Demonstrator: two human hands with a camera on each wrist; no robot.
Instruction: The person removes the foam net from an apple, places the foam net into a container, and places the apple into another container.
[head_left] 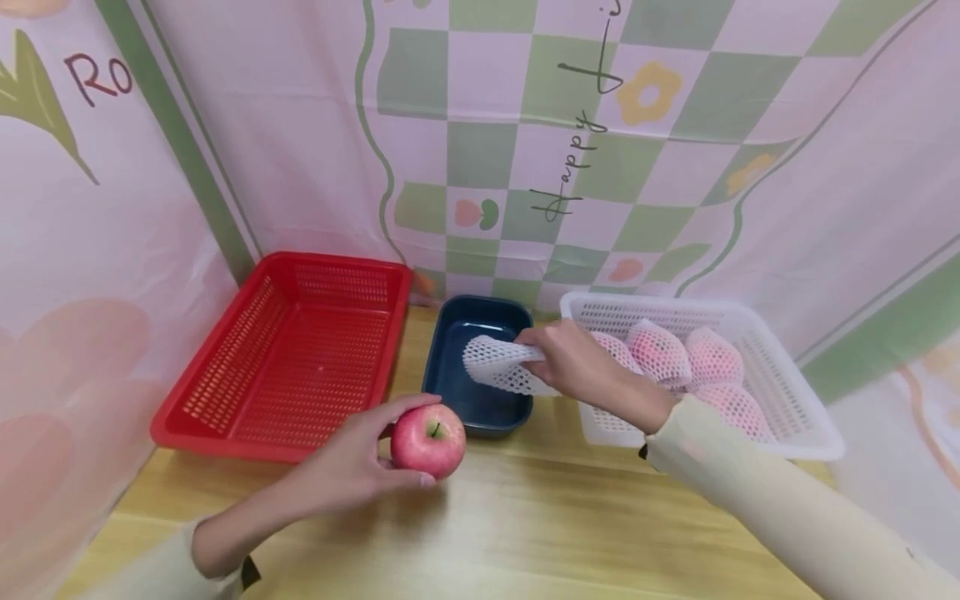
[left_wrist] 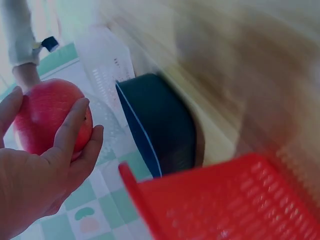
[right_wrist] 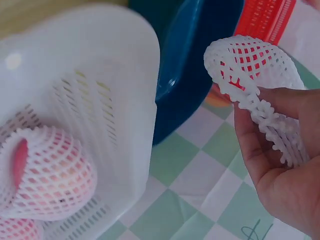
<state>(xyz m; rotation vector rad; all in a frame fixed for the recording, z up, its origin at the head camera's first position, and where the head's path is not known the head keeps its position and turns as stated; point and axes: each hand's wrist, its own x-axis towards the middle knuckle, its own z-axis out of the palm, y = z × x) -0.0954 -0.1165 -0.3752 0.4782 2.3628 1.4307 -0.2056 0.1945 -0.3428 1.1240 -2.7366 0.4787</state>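
A bare red apple (head_left: 428, 442) is in my left hand (head_left: 348, 462), its fingers and thumb curved round the sides and the stem facing up. In the left wrist view the same apple (left_wrist: 50, 117) shows against the fingers. My right hand (head_left: 573, 358) pinches an empty white foam fruit net (head_left: 495, 362) over the dark blue basin (head_left: 480, 408). The right wrist view shows the net (right_wrist: 250, 62) hanging from thumb and fingers. Several apples in foam nets (head_left: 660, 354) lie in the white basket (head_left: 806, 417), partly hidden behind my right forearm.
A red plastic basket (head_left: 318, 358) with nothing in it stands at the left. The blue basin sits between it and the white basket, all on a wooden table (head_left: 540, 517). A patterned cloth (head_left: 480, 150) rises right behind them and along both sides.
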